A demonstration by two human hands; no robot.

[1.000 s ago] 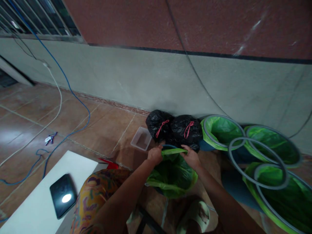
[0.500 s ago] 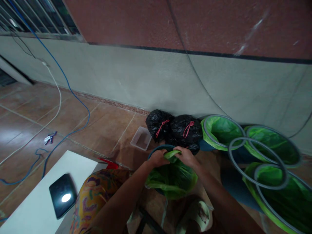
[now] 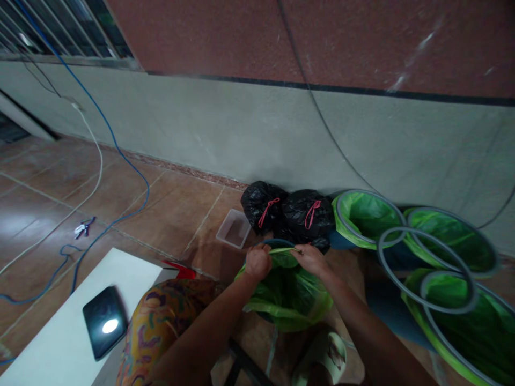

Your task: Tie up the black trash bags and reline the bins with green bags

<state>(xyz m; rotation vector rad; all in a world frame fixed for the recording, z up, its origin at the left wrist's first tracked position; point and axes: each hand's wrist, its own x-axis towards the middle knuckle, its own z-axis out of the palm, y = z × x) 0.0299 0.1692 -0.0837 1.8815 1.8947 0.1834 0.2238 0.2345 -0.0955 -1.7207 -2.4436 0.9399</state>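
Note:
A green garbage bag (image 3: 287, 300) lines a dark blue bin (image 3: 277, 242) that stands on the floor in front of me; little of the bin shows past the bag. My left hand (image 3: 258, 261) is closed on the bag's far edge at the left. To its right, my right hand (image 3: 310, 259) pinches the same edge, and a strip of bag is pulled taut between the two. The near side of the bag hangs loosely over the bin's front.
Black tied garbage bags (image 3: 308, 217) and a clear plastic tub (image 3: 234, 229) lie by the wall. Several green-lined bins stand at right, with a loose grey ring (image 3: 426, 305) on top. At left are a white table (image 3: 52, 327) with a phone-like black device (image 3: 105, 321), and cables (image 3: 132, 166).
Both hands have moved apart slightly, and the bag edge between them has gone from bunched to stretched straight. The bag has spread further over the bin at both sides.

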